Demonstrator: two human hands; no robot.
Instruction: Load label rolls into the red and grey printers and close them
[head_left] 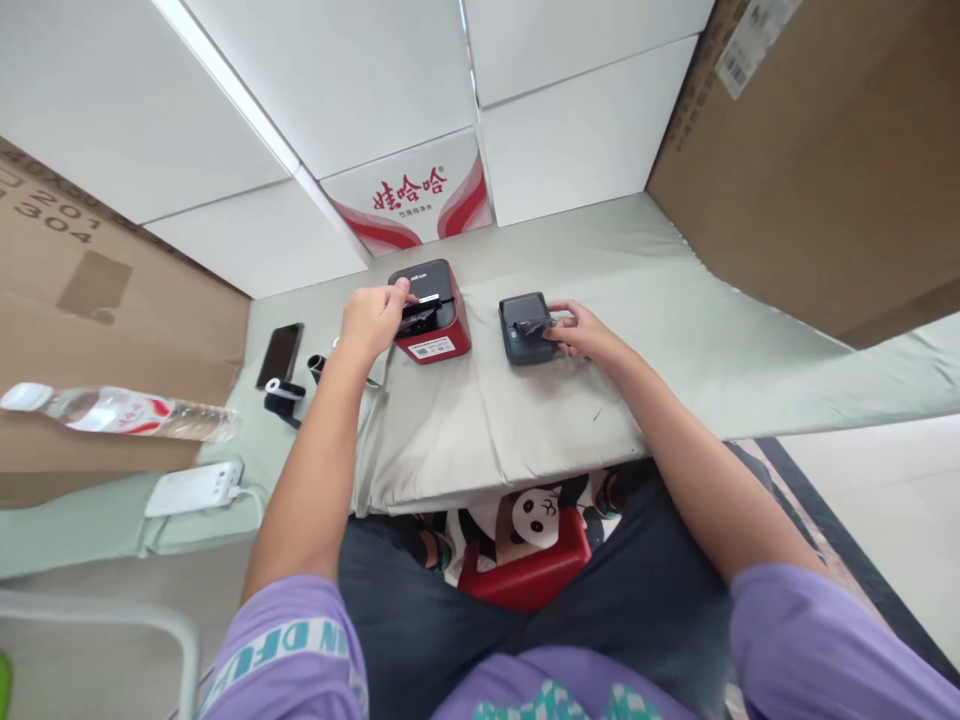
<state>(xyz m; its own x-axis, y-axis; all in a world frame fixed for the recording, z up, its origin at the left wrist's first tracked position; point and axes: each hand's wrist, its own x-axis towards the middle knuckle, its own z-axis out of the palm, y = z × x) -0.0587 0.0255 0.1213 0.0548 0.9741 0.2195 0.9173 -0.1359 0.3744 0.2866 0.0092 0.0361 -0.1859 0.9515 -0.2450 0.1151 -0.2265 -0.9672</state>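
My left hand [375, 318] is at the front of a red and black label printer [459, 325], its fingers curled together at a dark glossy strip [418, 318] by the slot. Part of that grip is hidden behind the hand. To the right stands a smaller dark grey label printer [523, 348]. My right hand [576, 332] reaches to this one from the right, with thumb and finger closed on a dark glossy strip [534, 326] at its front. Both printers rest upright on a table with a pale green cloth [480, 420].
Left on the cloth are a phone [280, 356], small rolls [285, 400] and a white power bank [193, 489] with a cable. A water bottle [124, 411] lies before a cardboard box [67, 290]. Another large box [817, 170] stands right; white cartons [409, 195] line the back.
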